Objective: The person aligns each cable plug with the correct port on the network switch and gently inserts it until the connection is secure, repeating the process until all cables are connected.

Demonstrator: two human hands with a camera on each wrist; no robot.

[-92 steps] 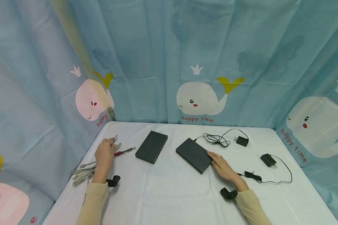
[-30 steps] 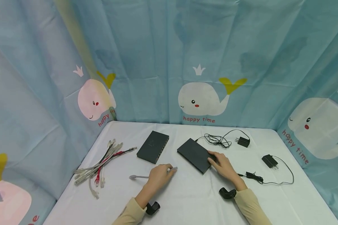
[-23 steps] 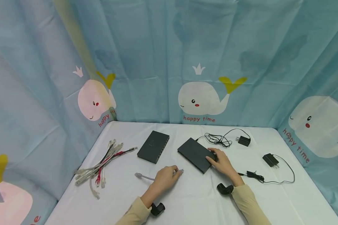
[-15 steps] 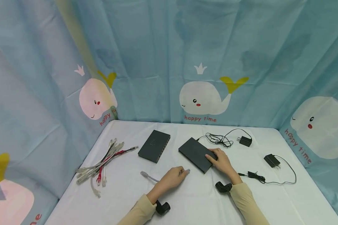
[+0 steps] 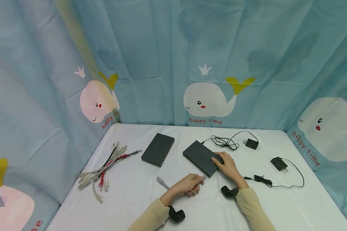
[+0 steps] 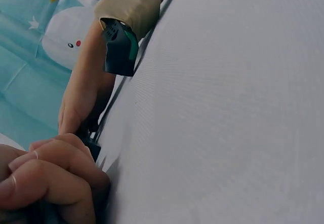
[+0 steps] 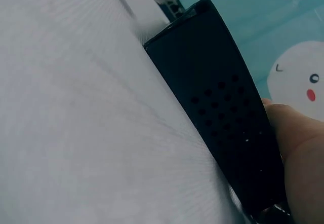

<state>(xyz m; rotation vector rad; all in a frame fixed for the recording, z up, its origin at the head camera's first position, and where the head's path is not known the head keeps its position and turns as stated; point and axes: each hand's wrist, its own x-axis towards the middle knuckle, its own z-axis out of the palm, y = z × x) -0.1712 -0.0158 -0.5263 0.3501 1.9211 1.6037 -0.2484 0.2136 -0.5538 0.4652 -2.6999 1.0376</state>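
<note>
My left hand (image 5: 188, 184) pinches a grey network cable (image 5: 162, 182) close to one plug. That clear plug pokes out past the fingertips, near the front corner of the right-hand black network switch (image 5: 200, 155). The cable's other end trails out behind the hand to the left. My right hand (image 5: 226, 163) grips this switch by its right end, thumb on the near side. In the right wrist view the switch (image 7: 212, 97) shows its vented side, with the thumb against it. The left wrist view shows the curled fingers (image 6: 55, 178) of the left hand, which hide the cable there.
A second black switch (image 5: 158, 149) lies to the left, ports facing right. Further left is a bundle of network cables (image 5: 104, 168), grey, red and black. Behind and to the right lie two power adapters, the rear one (image 5: 251, 144) with a coiled lead, the other (image 5: 279, 164) nearer.
My left hand has gone from the cable bundle rightward with one grey cable, its plug now close to the switch. The right hand has shifted from fingers laid on the switch to gripping it.
</note>
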